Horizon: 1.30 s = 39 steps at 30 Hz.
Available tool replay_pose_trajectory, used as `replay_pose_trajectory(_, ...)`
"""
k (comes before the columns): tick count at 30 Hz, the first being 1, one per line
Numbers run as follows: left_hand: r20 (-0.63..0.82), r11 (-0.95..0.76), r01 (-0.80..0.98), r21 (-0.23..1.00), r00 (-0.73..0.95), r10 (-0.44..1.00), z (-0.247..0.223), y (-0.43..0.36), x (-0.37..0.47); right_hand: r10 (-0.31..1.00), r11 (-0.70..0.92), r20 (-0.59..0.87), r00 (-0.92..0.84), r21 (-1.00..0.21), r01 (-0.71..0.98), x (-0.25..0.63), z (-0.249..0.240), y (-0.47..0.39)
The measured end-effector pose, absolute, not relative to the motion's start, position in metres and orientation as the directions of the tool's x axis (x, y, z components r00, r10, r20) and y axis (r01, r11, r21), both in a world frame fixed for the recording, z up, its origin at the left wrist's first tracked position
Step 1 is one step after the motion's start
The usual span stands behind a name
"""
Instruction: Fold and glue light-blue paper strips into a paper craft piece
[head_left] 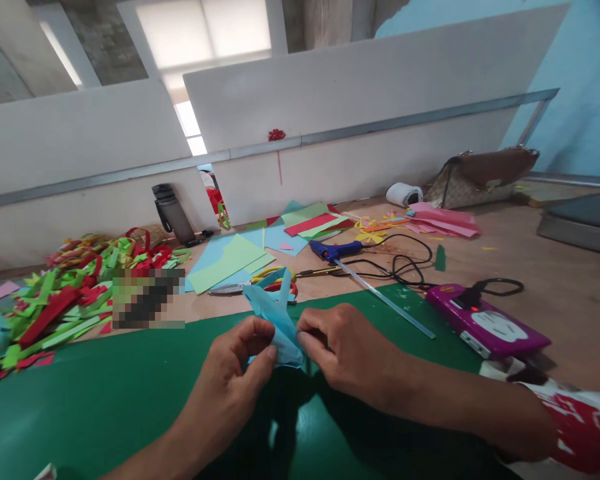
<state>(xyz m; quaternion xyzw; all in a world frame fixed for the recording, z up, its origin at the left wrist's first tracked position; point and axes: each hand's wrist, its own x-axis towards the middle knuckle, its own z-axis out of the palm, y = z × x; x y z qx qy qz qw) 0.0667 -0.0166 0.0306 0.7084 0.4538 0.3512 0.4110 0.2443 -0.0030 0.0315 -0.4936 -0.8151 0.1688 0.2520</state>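
A piece of folded light-blue paper (275,312) stands between my hands, just above the green mat (145,393). My left hand (240,363) pinches its lower left side between thumb and fingers. On the right edge, my right hand (335,343) has thumb and forefinger pressed together on the same paper. Two pointed strips rise from the top of the folded piece. Right behind it lie scissors (230,289) with yellow and red handles, partly hidden by the paper.
A blue glue gun (335,251) with a clear glue stick (385,300) lies behind my right hand. A purple power strip (485,320) sits at right. Paper scraps (65,307) pile up at left, near a grey bottle (174,213). Coloured sheets (230,263) and a handbag (480,177) lie farther back.
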Motion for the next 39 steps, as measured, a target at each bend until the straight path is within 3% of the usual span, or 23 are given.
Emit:
replay_pose_trajectory(8, 0.328, -0.432, 0.604, 0.669, 0.281, 0.902, 0.030, -0.020, 0.067, 0.867, 0.494, 0.247, -0.433, -0.538, 0.683, 0.243, 0.033, -0.004)
replay_pose_trajectory(21, 0.484, -0.603, 0.503, 0.619, 0.360, 0.798, 0.026, -0.015, 0.069, 0.837, 0.537, 0.241, -0.492, -0.540, 0.648, 0.245, 0.023, -0.001)
replay_pose_trajectory(33, 0.524, -0.657, 0.491, 0.571, 0.399, 0.753, 0.022, -0.011, 0.067, 0.749, 0.663, 0.430, -0.504, -0.499, 0.558, 0.243, 0.016, 0.003)
replay_pose_trajectory(39, 0.530, -0.650, 0.518, 0.556, 0.381, 0.757, 0.024, -0.010, 0.068, 0.719, 0.695, 0.457, -0.524, -0.477, 0.538, 0.241, 0.014, 0.005)
